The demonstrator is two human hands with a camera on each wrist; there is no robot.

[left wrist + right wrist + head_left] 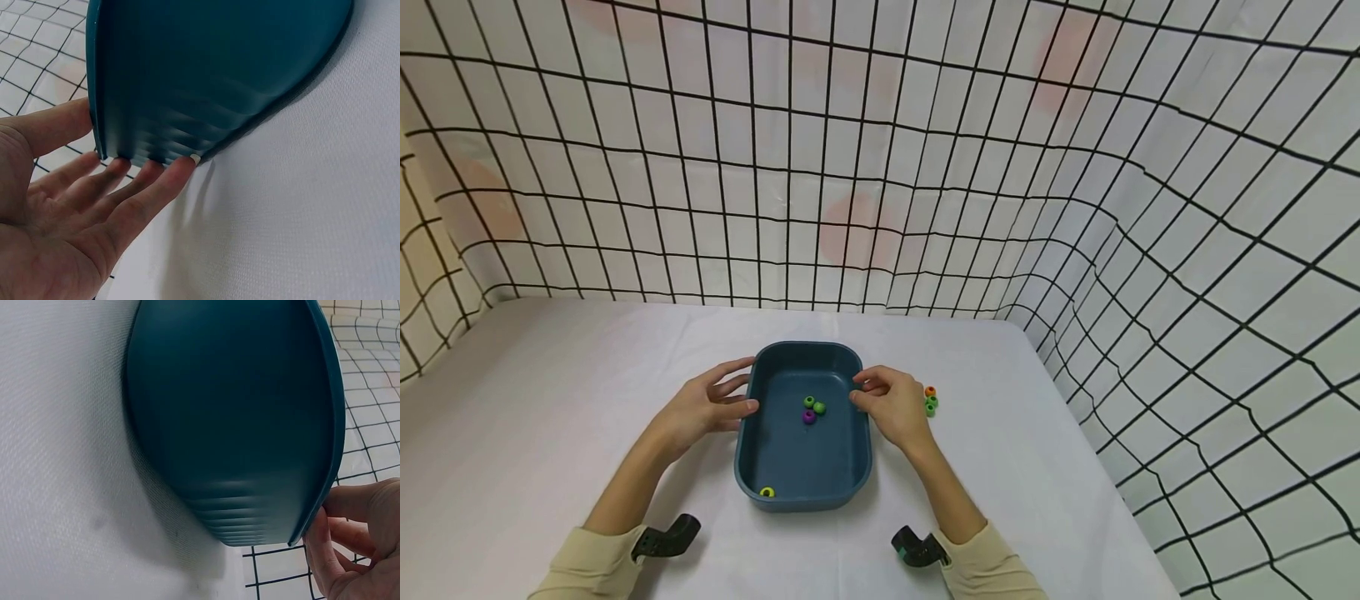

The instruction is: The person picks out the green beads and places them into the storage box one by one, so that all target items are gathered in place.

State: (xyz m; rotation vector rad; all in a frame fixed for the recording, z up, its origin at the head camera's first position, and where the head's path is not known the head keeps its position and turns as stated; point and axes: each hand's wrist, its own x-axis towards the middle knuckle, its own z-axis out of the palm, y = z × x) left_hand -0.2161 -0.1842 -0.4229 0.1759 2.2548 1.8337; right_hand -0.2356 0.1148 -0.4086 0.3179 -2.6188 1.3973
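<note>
A deep blue-green tray (838,454) with rounded corners sits between the two hands in the head view. Inside, two green beads (819,408) and a purple bead (808,417) cluster near the middle, while a yellow bead (767,492) lies against the near wall. My left hand (703,408) holds the tray's left side, thumb over the rim and the other fingers spread along the outer wall (169,119). On the opposite side my right hand (891,406) pinches the rim (334,444) between thumb and fingers.
Just right of the right hand, an orange bead (930,391) and green beads (931,407) lie on the white tabletop (1000,467). White sheeting with a black grid (850,167) rises behind and along the right side. Black wrist devices (666,537) sit at both cuffs.
</note>
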